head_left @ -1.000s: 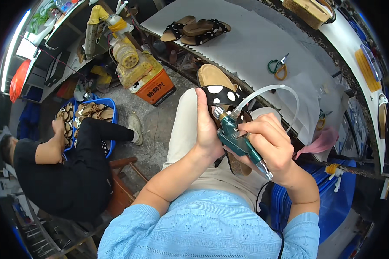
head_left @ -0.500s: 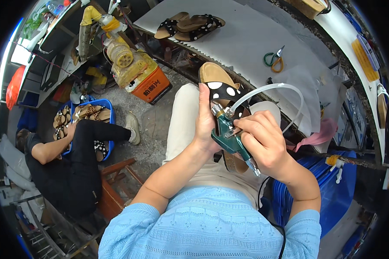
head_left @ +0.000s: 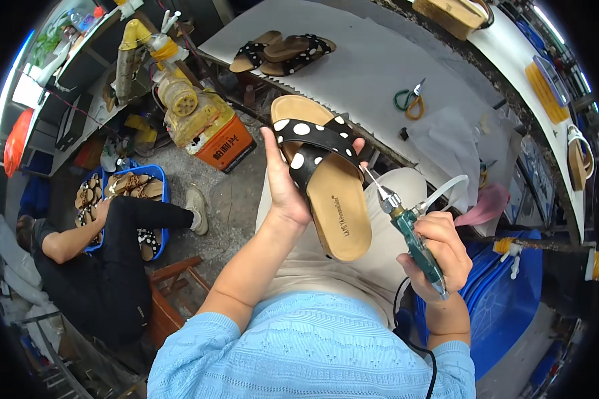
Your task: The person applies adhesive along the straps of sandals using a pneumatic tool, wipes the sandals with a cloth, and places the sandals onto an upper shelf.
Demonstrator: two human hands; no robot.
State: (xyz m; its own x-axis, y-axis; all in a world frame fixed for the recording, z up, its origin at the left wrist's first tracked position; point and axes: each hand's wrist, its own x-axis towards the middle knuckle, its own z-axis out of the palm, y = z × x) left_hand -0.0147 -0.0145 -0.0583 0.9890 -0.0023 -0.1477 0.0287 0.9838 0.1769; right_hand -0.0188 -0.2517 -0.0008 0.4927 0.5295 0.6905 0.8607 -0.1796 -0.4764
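A sandal [head_left: 343, 206] with a tan footbed and black straps with white dots rests in my left hand [head_left: 287, 193]. My fingers wrap around it from beneath, thumb along its left edge, fingertips showing at the right of the straps. In my right hand [head_left: 441, 255] is a green glue gun [head_left: 416, 247] with a metal nozzle and a thin needle tip. The needle points up-left, its end close to the right edge of the straps; whether it touches cannot be told. A clear hose [head_left: 446, 191] curves off the gun.
On the grey bench [head_left: 353, 40] lie a pair of dotted sandals [head_left: 283, 53] and scissors [head_left: 411, 100]. An orange-and-yellow container [head_left: 223, 143] stands on the floor. At left, a seated person [head_left: 106, 259] is beside blue baskets [head_left: 165, 199] of sandals. Blue sheets [head_left: 512, 292] stand at right.
The sandal has turned so its footbed and straps face up in full view. The glue gun has moved right and down, away from over the sandal, its needle now pointing up-left.
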